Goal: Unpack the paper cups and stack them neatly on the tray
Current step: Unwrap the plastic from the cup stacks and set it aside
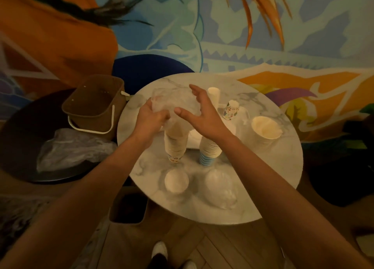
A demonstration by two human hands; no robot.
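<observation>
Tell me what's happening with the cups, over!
Left hand grips plastic wrapper; right hand open beside it. Wrapper bunched atop a cup stack. Blue-striped stack stands close alongside.

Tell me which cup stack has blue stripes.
The stack just below the right hand: it alone shows blue and white stripes at its base.

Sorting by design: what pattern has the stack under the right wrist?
Cup stack: blue and white stripes, head view.

Upright cup stack (175,145), plastic wrap (174,100) bunched above
</observation>
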